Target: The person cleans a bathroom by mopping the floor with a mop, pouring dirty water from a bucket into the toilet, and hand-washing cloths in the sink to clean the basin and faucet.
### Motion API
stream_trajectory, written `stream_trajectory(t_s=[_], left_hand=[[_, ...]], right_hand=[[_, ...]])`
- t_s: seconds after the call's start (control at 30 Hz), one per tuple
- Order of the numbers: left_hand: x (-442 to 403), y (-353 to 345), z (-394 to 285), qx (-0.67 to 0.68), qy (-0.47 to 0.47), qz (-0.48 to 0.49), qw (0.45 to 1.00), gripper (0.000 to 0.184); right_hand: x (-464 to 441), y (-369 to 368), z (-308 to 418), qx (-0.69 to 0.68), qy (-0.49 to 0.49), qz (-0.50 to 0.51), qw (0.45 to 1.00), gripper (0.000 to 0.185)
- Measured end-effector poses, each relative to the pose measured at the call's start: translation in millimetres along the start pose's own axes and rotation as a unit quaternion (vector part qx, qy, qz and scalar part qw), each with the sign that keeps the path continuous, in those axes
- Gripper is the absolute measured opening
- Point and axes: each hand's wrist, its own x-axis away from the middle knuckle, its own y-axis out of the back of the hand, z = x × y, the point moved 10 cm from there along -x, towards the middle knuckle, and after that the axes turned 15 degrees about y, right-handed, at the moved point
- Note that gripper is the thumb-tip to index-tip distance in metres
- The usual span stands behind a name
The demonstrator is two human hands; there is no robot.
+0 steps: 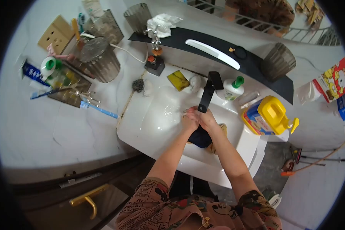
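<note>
Two hands: your left hand (189, 122) and right hand (208, 120) come together at the tip of the flat-armed matt-black tap (207, 96), over the glossy white ceramic sink (149, 142).
Fingers: loosely bent and close together where they show; whether they have hold of anything, you cannot tell from this angle.
Cloth: a dark navy bundle of fabric (200, 139) with bunched tan fabric (223, 130) beside it lies in the sink, below your hands and partly behind your right forearm.
Water: bright ripples (168, 112) show in the basin, left of your fingers.
Progress: rinsing seems under way, since your hands are at the tap and there is water; the cloth is down in the basin, and wringing or lifting it out looks undone.
Sink edge: the flat yellow sponge (178, 80) and dark wiry scourer (138, 85) lie along the back, with the yellow-handled jug with a blue label (270, 115) at your right, all apart from your hands.
Hidden: the tap's end covers part of your right hand; your palms are out of sight; whether navy and tan are one piece is unclear.
</note>
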Motion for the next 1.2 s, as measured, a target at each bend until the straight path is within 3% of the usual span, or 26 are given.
stream_trajectory(t_s=[0.07,0.13,0.2,0.3,0.33,0.47,0.57,0.6,0.63,0.7,0.77,0.8,0.9,0.93,0.97,1.0,1.03,1.07,1.1,1.13,1.17,1.2], left_hand=[[-11.2,-28.6,28.7,0.249,0.116,0.149,0.95,0.049],[-11.4,-34.4,15.1,0.357,0.155,0.218,0.895,0.031],[2.7,-9.0,-40.7,0.149,0.211,0.099,0.961,0.017],[9.2,19.1,-102.0,0.022,-0.086,-0.016,0.996,0.02],[23.8,22.9,-116.1,0.003,-0.065,-0.005,0.998,0.018],[67.0,40.1,-130.3,-0.089,-0.032,0.001,0.996,0.024],[101.4,52.1,-142.3,-0.076,-0.108,-0.009,0.991,0.032],[106.4,44.9,-124.7,-0.024,-0.093,0.041,0.995,0.04],[111.6,37.9,-107.6,0.095,-0.049,0.12,0.987,0.041],[103.4,48.7,-56.8,0.088,-0.026,0.079,0.993,0.037],[75.7,80.5,0.5,0.17,0.117,-0.049,0.977,0.032],[69.5,93.2,24.7,0.209,0.187,-0.11,0.953,0.03],[47.3,52.3,55.7,0.461,0.388,0.02,0.798,0.028],[26.4,38.9,53.7,0.474,0.283,0.111,0.827,0.029],[20.8,24.5,49.3,0.489,0.213,0.183,0.826,0.03],[18.1,10.9,47.7,0.502,0.143,0.255,0.814,0.031],[24.9,-1.6,45.6,0.505,0.227,0.199,0.808,0.03],[33.4,-8.7,41.3,0.502,0.307,0.142,0.796,0.029],[35.7,-13.6,34.0,0.503,0.311,0.163,0.79,0.028],[39.5,-12.4,31.3,0.503,0.317,0.182,0.783,0.028],[41.2,-7.0,28.0,0.502,0.322,0.2,0.777,0.028],[48.9,5.2,10.3,0.47,0.349,0.19,0.788,0.029]], right_hand=[[13.6,-16.3,12.1,0.027,-0.006,0.048,0.998,0.018],[24.3,4.4,21.1,0.091,0.011,-0.014,0.996,0.017],[33.3,38.0,35.9,0.137,0.038,-0.1,0.985,0.018],[46.9,69.1,23.9,0.184,-0.058,-0.175,0.966,0.025],[45.3,60.3,10.0,0.147,-0.083,-0.131,0.977,0.042],[23.5,10.7,-10.2,-0.125,-0.102,-0.064,0.985,0.038],[6.8,-3.2,-11.2,-0.225,-0.082,-0.055,0.969,0.03],[2.7,9.6,-21.4,-0.16,-0.129,-0.056,0.977,0.023],[-4.4,8.2,-21.9,-0.144,-0.087,-0.03,0.985,0.025],[-13.4,26.3,-25.0,-0.047,-0.046,-0.061,0.996,0.028],[-8.2,21.8,-13.9,-0.062,-0.023,-0.098,0.993,0.026],[-1.0,17.9,-6.1,-0.069,-0.01,-0.119,0.99,0.024],[32.9,-16.5,13.6,0.218,0.054,-0.119,0.967,0.024],[36.1,-35.6,16.5,0.337,0.169,-0.022,0.926,0.023],[40.1,-58.0,11.5,0.445,0.275,0.074,0.849,0.022],[36.0,-49.8,9.0,0.506,0.252,0.014,0.825,0.02],[30.4,-43.2,38.4,0.536,0.299,-0.014,0.789,0.027],[11.2,-14.7,43.7,0.55,0.223,-0.084,0.8,0.029],[0.4,14.7,41.8,0.557,0.144,-0.153,0.803,0.032],[0.0,19.2,48.2,0.582,0.153,-0.177,0.779,0.032],[5.2,11.0,31.4,0.589,0.123,-0.153,0.784,0.034],[14.7,-14.7,23.2,0.597,0.186,-0.08,0.776,0.034]])
